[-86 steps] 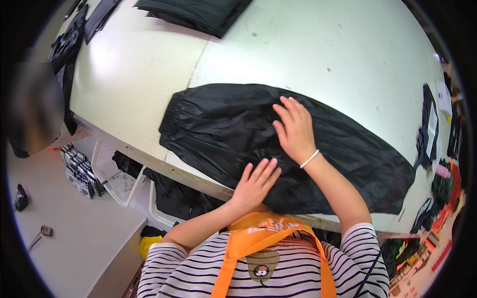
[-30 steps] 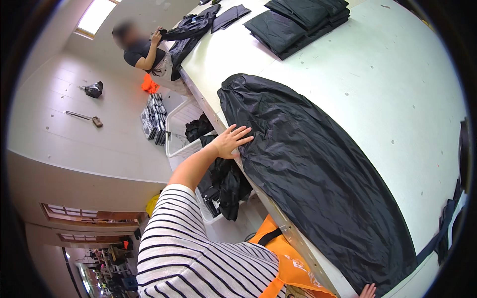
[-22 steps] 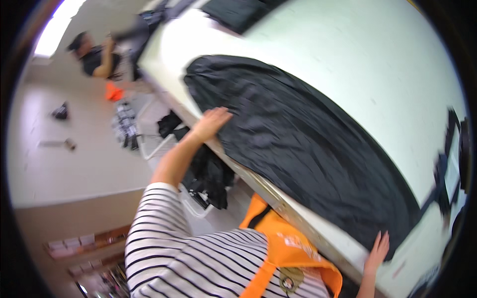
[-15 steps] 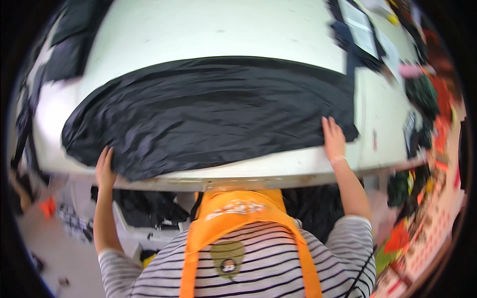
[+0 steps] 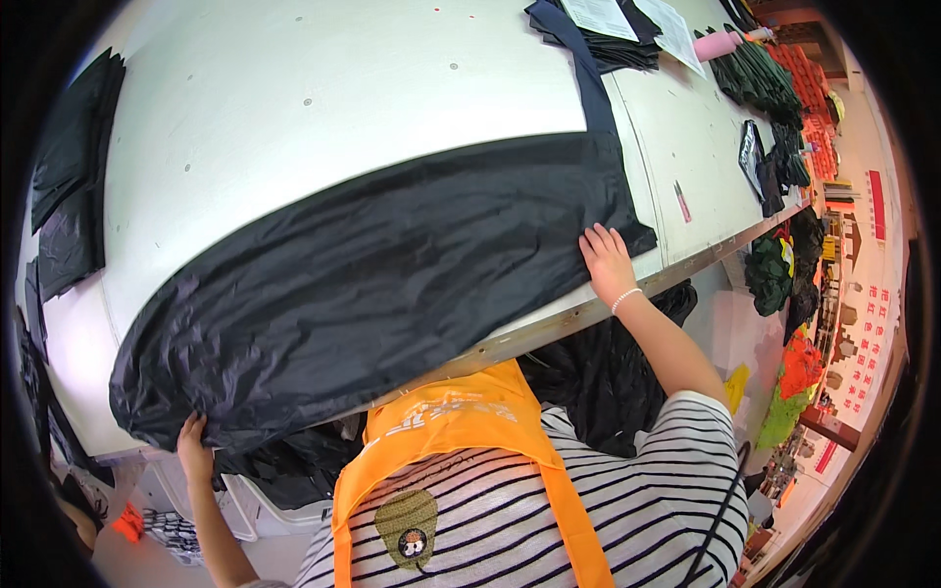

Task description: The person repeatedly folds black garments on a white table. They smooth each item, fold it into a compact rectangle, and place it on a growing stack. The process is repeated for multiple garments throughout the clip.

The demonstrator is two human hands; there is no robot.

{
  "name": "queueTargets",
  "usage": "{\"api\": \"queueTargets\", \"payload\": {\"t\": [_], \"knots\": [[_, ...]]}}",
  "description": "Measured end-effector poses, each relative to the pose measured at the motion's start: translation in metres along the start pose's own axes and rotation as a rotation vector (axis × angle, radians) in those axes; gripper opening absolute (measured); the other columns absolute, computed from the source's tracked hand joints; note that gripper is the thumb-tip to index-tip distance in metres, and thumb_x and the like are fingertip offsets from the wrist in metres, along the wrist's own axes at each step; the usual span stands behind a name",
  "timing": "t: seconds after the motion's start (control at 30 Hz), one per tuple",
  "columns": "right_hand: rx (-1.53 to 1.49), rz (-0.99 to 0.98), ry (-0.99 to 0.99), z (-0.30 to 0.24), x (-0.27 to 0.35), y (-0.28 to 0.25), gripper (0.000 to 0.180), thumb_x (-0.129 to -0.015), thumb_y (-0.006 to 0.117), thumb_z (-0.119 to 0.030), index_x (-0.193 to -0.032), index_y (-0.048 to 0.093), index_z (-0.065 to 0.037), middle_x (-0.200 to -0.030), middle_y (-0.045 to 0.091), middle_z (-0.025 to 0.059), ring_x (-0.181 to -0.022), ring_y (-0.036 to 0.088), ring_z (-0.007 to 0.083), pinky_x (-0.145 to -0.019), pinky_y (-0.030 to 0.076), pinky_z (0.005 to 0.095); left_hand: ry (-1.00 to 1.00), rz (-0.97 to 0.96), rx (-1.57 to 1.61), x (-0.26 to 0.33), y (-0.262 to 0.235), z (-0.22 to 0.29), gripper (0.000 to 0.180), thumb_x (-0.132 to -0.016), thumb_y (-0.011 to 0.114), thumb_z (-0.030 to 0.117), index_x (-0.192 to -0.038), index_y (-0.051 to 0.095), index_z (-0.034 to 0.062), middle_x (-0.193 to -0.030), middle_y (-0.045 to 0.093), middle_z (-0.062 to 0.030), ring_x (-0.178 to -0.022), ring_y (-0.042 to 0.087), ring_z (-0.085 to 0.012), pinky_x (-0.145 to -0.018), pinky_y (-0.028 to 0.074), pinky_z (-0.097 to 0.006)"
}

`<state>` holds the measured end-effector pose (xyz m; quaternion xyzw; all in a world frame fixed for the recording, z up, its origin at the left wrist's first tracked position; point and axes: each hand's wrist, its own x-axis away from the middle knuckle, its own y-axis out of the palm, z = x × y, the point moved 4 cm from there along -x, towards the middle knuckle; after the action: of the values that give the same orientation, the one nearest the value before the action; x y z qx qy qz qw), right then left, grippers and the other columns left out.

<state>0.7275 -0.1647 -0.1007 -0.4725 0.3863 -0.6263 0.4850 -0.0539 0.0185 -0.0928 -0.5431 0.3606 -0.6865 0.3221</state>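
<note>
Black garment [image 5: 392, 284] lies lengthwise across the tabletop [image 5: 343, 88] — your left hand [image 5: 193, 446] grips its left end, your right hand [image 5: 608, 263] presses flat on its right end.

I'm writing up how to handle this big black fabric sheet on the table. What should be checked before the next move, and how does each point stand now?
1. Left hand at the black fabric's near-left end, over the table edge: ok.
2. Right hand flat on the fabric's right end: ok.
3. Fabric lying flat: not ok, wrinkled throughout.
4. Fabric fully on the white table: not ok, the left end droops over the edge.
5. Dark strip lying clear of the fabric: cannot tell.
</note>
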Motion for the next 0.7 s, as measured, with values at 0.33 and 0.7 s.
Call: {"api": "queueTargets", "payload": {"t": [0.33, 0.7], "knots": [[-0.544, -0.755, 0.184, 0.051, -0.105, -0.015, 0.033, -0.078, 0.046, -0.020, -0.094, 0.064, 0.002, -0.099, 0.063, 0.0229, -0.097, 0.058, 0.0379, -0.088, 0.044, 0.0394, -0.120, -0.255, -0.062, -0.119, -0.041, -0.070, 0.025, -0.076, 0.050, 0.018, -0.079, 0.064, -0.0022, -0.098, 0.063, -0.0228, -0.097, 0.057, -0.0358, -0.085, 0.043, -0.042], [0.105, -0.205, 0.183, 0.029, -0.111, -0.015, 0.032, -0.086, 0.057, -0.025, -0.104, 0.058, 0.001, -0.103, 0.061, 0.0226, -0.101, 0.056, 0.0384, -0.090, 0.043, 0.0461, -0.288, -0.019, -0.218, -0.128, -0.051, 0.013, 0.064, -0.083, 0.048, 0.061, -0.079, 0.069, 0.0012, -0.085, 0.065, -0.0211, -0.085, 0.063, -0.0360, -0.076, 0.049, -0.044]]}}
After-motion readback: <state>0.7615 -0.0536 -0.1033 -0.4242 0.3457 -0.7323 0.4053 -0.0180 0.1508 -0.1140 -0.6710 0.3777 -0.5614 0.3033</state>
